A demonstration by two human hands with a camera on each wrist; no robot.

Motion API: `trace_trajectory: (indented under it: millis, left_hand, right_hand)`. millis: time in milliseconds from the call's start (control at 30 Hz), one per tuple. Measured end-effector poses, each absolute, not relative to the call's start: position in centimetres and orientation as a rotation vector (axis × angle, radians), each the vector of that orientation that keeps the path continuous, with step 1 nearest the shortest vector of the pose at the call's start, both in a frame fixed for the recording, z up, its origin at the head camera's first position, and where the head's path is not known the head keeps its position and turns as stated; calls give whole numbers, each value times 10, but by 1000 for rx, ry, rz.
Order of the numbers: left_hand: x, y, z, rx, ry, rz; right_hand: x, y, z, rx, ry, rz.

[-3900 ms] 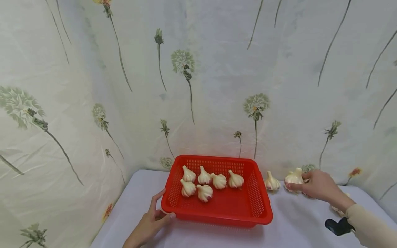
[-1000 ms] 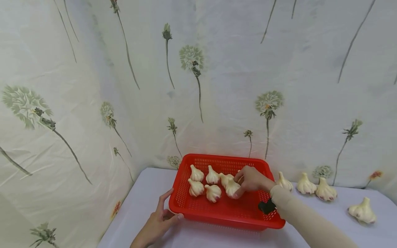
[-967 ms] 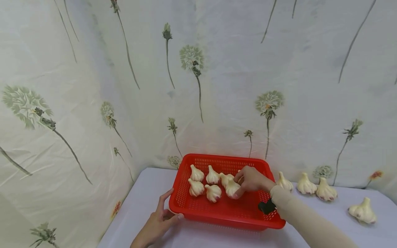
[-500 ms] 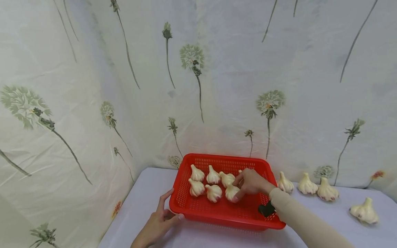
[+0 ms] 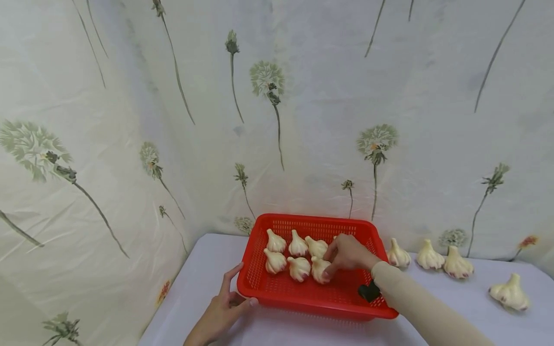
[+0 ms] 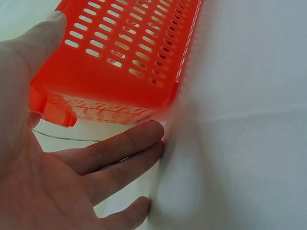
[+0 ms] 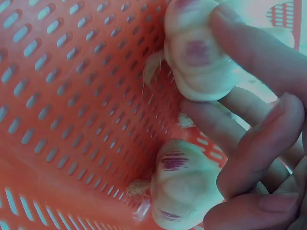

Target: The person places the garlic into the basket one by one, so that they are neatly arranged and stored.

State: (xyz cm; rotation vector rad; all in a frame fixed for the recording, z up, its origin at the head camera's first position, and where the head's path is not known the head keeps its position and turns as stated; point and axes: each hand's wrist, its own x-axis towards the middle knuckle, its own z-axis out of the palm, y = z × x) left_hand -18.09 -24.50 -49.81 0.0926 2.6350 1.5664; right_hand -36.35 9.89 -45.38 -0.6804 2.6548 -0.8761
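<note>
A head of garlic (image 5: 319,270) is pinched between the thumb and fingers of my right hand (image 5: 349,253), low inside the red plastic basket (image 5: 316,306). In the right wrist view the thumb lies on one side of this garlic (image 7: 199,55), with fingers on its other side. Several other garlic heads (image 5: 298,269) sit in two rows on the basket's left and middle; one behind my right hand is mostly hidden. My left hand (image 5: 218,312) touches the basket's front left corner, thumb and index spread along it. Its other fingers (image 6: 115,148) stretch out straight below the basket wall.
On the white table (image 5: 190,283) right of the basket stand several garlic heads: one beside the basket (image 5: 398,253), a pair farther right (image 5: 458,264), and one nearer the right edge (image 5: 509,293). A flower-printed curtain (image 5: 303,120) hangs behind and at the left.
My right hand brought a garlic head from the table into the basket, then shifted it slightly left, beside the front-row garlic. My left hand stays at the basket corner.
</note>
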Motion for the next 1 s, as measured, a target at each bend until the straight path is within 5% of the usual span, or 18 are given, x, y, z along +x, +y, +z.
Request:
trace_trajectory:
  millis: [1000]
  left_hand:
    - [-181, -243, -496, 47, 2605, 1586]
  right_hand:
    - [-364, 99, -455, -533, 2710, -824]
